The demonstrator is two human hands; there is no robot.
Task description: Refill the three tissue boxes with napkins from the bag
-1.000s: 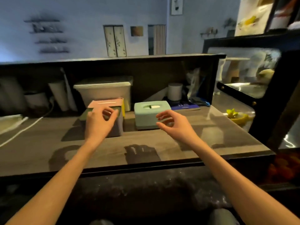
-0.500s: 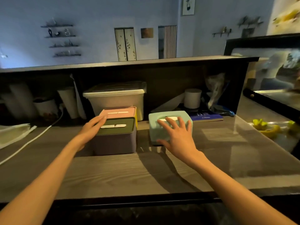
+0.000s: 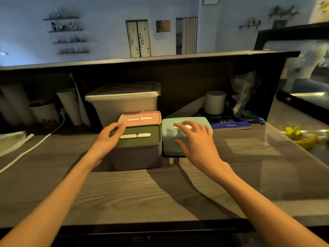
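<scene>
We had L hand [image 3: 108,138] resting flat, fingers straight, on the green-lid box [image 3: 137,147]; pink-lid box [image 3: 140,118] just behind it. R hand [image 3: 194,141] spread over the teal box [image 3: 170,139], thumb on its front. All 3 sat mid table [image 3: 142,196], hands apart.

Front tissue box [image 3: 137,157]: ribbed purple body, olive-green lid [image 3: 142,141]. Rear box lid [image 3: 140,116]: pink. Right-hand box [image 3: 169,139]: pale mint green. Counter [image 3: 142,193]: grey wood grain. Storage tub [image 3: 124,106]: cream. Booklet [image 3: 231,123]: dark blue.
</scene>
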